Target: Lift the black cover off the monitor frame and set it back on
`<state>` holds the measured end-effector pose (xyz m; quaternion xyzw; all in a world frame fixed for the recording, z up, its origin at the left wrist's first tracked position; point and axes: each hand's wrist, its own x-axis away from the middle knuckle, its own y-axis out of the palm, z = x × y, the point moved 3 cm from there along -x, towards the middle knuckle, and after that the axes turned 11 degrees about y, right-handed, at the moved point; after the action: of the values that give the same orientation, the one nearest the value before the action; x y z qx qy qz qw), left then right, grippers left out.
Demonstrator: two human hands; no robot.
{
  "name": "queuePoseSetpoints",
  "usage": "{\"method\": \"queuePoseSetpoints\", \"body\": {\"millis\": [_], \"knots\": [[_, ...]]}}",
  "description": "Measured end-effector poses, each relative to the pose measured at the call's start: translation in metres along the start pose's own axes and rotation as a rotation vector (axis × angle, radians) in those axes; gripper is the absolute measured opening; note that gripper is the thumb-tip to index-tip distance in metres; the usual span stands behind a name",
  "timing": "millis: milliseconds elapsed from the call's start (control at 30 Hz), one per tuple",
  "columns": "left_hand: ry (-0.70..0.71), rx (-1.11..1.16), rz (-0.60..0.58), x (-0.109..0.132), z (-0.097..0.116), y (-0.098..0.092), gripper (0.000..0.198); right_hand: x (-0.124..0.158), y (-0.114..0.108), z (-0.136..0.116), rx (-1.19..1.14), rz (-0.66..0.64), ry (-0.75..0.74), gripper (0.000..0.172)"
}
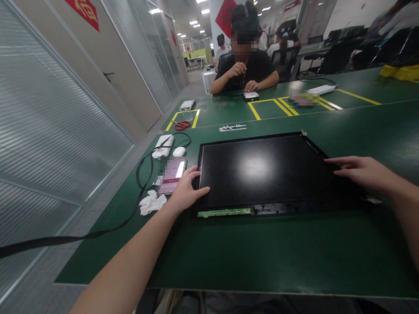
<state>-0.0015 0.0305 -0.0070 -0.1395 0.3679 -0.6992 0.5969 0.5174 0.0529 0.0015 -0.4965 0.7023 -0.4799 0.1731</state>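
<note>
On the green surface [262, 248], this is what I see from the head camera:

Panel: a black flat display panel [262, 172] lies face up in the middle of the surface, near my edge, with glare on its glass.
Panel edge: along its near side runs a narrow green circuit strip [224, 213], exposed and level with the surface.
Left hand: my left hand [185, 192] rests at the panel's near left corner, thumb over the glass, fingers spread along the left side; the grip is loose and unclenched, pressing rather than clasping anything.
Right hand: my right hand [362, 172] lies flat on the panel's right edge, fingers stretched towards the middle; that grip is also spread, holding nothing.
Beside the left hand: a phone [172, 175] with a lit screen lies just left of the panel, touching or nearly touching my fingers, I cannot tell which.
Nearer me: a crumpled white cloth [152, 203] sits left of my wrist.
Further left: a white adapter [163, 145] and a white mouse [179, 151] lie by a looping black cable [144, 174].
Far side: red scissors [182, 125] lie inside a yellow-taped square.
Across: a person in a black shirt [245, 65] sits with both hands over a small device [250, 95].
</note>
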Motion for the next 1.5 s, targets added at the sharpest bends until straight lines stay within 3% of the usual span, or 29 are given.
{"method": "queuePoseSetpoints", "body": {"millis": [400, 700, 933, 1100, 1200, 1333, 1500], "knots": [[0.045, 0.059, 0.038, 0.001, -0.004, 0.005, 0.053, 0.001, 0.0, -0.001, 0.017, -0.023, 0.004, 0.054], [0.249, -0.22, -0.078, 0.001, 0.022, -0.004, 0.041, 0.005, 0.002, -0.006, 0.064, 0.004, 0.027, 0.052], [0.22, -0.336, -0.162, 0.0, 0.018, -0.004, 0.043, -0.004, 0.005, -0.002, 0.145, 0.031, -0.066, 0.059], [0.285, -0.375, -0.182, 0.004, 0.03, -0.005, 0.044, -0.008, 0.007, 0.002, 0.186, 0.005, -0.06, 0.061], [0.314, -0.34, -0.242, 0.007, 0.039, -0.002, 0.048, -0.009, 0.007, 0.003, 0.196, 0.011, -0.061, 0.06], [0.381, -0.324, -0.414, 0.012, 0.046, 0.002, 0.058, -0.01, 0.008, 0.003, 0.19, 0.048, -0.124, 0.061], [0.501, -0.345, -0.558, 0.017, 0.056, 0.003, 0.102, -0.009, 0.012, 0.002, 0.244, 0.1, -0.197, 0.066]]}}
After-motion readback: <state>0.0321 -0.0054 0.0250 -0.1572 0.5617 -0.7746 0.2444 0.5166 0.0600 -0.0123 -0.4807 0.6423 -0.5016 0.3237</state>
